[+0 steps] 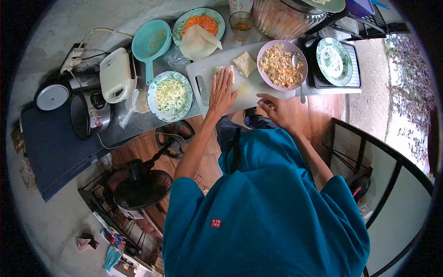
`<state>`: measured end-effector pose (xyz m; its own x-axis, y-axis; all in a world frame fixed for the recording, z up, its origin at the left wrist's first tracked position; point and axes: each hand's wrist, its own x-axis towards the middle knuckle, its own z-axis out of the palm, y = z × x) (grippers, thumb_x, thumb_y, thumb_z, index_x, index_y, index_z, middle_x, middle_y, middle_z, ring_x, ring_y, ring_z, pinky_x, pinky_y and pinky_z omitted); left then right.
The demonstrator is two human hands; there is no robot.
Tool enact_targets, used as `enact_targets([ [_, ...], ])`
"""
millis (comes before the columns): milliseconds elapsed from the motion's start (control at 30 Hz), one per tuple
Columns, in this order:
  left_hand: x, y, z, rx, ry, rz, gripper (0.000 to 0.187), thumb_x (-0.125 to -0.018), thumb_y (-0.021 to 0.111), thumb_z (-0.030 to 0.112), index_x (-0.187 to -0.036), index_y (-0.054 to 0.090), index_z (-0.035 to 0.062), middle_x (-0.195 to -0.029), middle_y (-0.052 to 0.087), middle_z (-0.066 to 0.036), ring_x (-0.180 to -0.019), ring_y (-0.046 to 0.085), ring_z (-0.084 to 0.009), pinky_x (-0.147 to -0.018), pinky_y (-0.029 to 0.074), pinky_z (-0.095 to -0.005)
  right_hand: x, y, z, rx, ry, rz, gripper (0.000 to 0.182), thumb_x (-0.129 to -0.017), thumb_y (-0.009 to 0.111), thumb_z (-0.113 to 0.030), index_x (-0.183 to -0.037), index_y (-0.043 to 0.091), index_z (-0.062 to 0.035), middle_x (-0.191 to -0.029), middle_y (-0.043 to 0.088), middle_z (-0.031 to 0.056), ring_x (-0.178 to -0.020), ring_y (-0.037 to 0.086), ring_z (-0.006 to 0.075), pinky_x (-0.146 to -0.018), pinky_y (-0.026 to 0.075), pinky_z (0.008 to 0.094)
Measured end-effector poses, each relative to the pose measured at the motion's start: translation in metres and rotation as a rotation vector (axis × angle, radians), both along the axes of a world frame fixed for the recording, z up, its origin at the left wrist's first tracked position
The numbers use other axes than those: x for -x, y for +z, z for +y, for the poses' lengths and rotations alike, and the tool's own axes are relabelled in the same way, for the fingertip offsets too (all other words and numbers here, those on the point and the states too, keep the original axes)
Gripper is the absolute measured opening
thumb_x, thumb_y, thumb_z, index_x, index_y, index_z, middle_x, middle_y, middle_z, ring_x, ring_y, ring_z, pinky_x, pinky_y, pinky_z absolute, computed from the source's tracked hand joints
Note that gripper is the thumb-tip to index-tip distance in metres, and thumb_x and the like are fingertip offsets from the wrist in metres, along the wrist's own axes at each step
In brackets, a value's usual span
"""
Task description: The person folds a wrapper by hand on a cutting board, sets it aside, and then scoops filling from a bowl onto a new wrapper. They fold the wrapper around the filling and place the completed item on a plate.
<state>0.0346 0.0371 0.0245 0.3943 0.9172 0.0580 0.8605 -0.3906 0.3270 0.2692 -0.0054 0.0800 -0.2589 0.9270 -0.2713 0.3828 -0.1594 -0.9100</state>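
My left hand [223, 92] lies flat, fingers stretched out, on a pale folded wrapper parcel [218, 70], mostly hidden beneath it. The parcel rests on the white cutting board [197, 70]. Another folded wrapper parcel [245, 64] sits just to its right on the board. My right hand [277, 110] hovers by the board's front edge, fingers apart and slightly bent, with nothing in it. Beyond it, a pink bowl [261, 69] holds a crumbly mixed filling [279, 64], with a metal spoon [302, 85] leaning in it.
Left of the board stand a plate of shredded cabbage [170, 94], a green strainer [151, 41] and a white sandwich maker [117, 76]. Behind it are a plate of shredded carrot [200, 23] with wrapper sheets [200, 44] and a glass [241, 25]. A patterned plate [333, 62] lies at right.
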Motion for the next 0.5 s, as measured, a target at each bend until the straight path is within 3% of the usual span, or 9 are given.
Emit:
enact_targets([
  [100,-0.007,-0.002,-0.007,0.001,0.031,0.017,0.081,-0.089,0.06,0.034,-0.15,0.019,0.0,-0.157,0.018,-0.018,-0.146,0.015,-0.0305,-0.118,0.011,-0.0487,0.015,0.006,0.002,0.106,0.01,0.071,0.029,-0.092,0.061,-0.016,-0.118,0.062,-0.0025,-0.091,0.067,0.0144,-0.076,0.064,0.0226,-0.075,0.053,0.0347],
  [333,-0.013,-0.008,-0.014,0.022,0.053,-0.021,0.08,-0.086,0.064,0.029,-0.147,0.023,-0.004,-0.155,0.019,-0.023,-0.145,0.017,-0.0346,-0.117,0.013,-0.0522,0.015,0.012,-0.001,0.06,0.055,-0.007,0.027,-0.091,0.062,-0.014,-0.115,0.063,-0.0025,-0.091,0.067,0.0132,-0.081,0.064,0.0222,-0.077,0.051,0.0341],
  [400,-0.012,-0.009,-0.013,0.021,0.052,-0.02,0.08,-0.086,0.064,0.029,-0.147,0.023,-0.0041,-0.155,0.019,-0.023,-0.145,0.017,-0.0347,-0.117,0.013,-0.0522,0.011,0.008,-0.002,0.164,0.068,-0.001,0.032,-0.094,0.06,-0.018,-0.122,0.061,-0.0025,-0.092,0.065,0.008,-0.084,0.062,0.0157,-0.078,0.049,0.0298],
  [500,-0.012,-0.008,-0.013,0.032,0.051,-0.028,0.079,-0.087,0.063,0.029,-0.147,0.024,-0.0042,-0.155,0.019,-0.023,-0.145,0.017,-0.0344,-0.116,0.013,-0.0525,0.006,-0.003,-0.005,0.169,0.035,0.062,0.031,-0.094,0.059,-0.017,-0.122,0.061,-0.0023,-0.091,0.066,0.0074,-0.087,0.061,0.0156,-0.079,0.049,0.0304],
])
